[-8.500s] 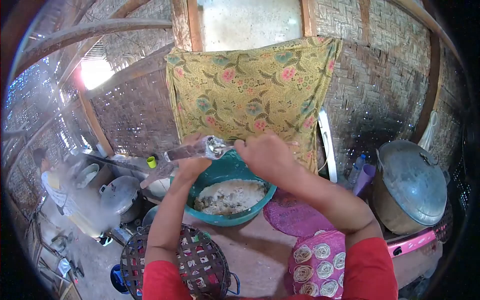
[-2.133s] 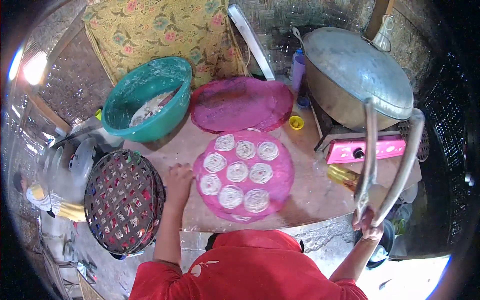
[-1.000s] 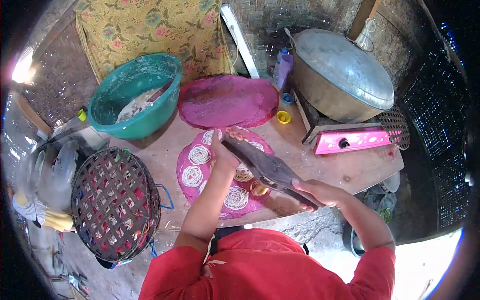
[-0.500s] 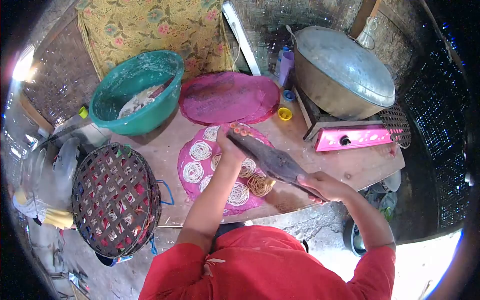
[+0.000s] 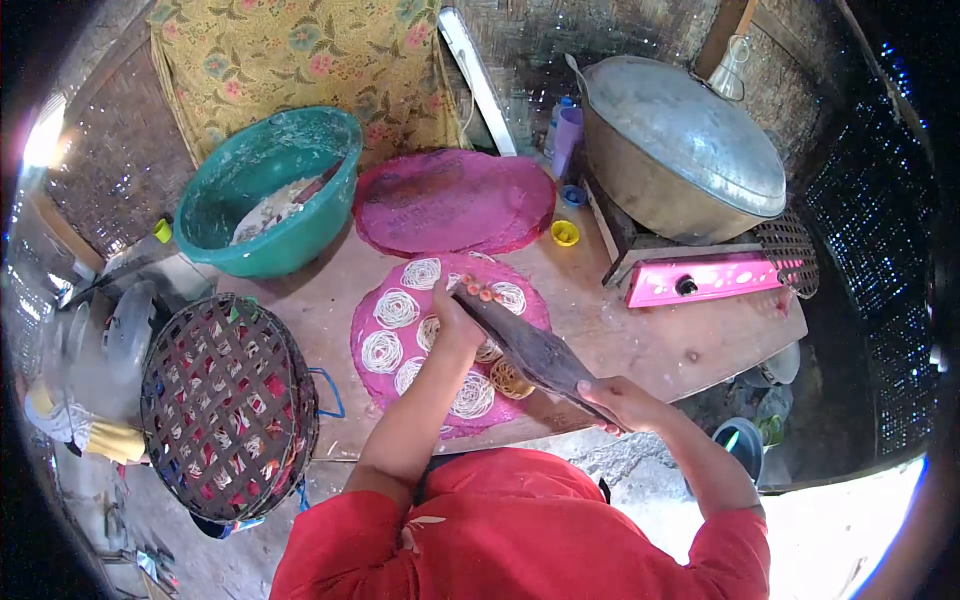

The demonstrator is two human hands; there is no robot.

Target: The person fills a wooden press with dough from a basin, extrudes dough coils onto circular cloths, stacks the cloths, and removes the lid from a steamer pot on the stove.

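A long dark wooden hand press (image 5: pixel 540 355) is held at a slant over the table, its left end farther from me. My left hand (image 5: pixel 456 318) is closed around the far left end, its fingertips showing over the top edge. My right hand (image 5: pixel 625 403) is closed around the near right end. Beneath the press lies a round pink sheet (image 5: pixel 365 330) with several coiled nests of white noodle-like strands (image 5: pixel 382 352). A browner nest (image 5: pixel 512 378) sits just under the middle of the press, and the press hides part of the other nests.
Behind lies another pink sheet (image 5: pixel 455 200). A green basin (image 5: pixel 270 240) with whitish contents stands back left, a woven lattice basket (image 5: pixel 225 410) at left. A large lidded pot (image 5: pixel 680 150) sits on a pink-fronted stove (image 5: pixel 705 283) at right. A small yellow cup (image 5: pixel 565 233) is nearby.
Both hands and the press have moved slightly toward me and to the left. The view has shifted a little. Both hands keep their hold.
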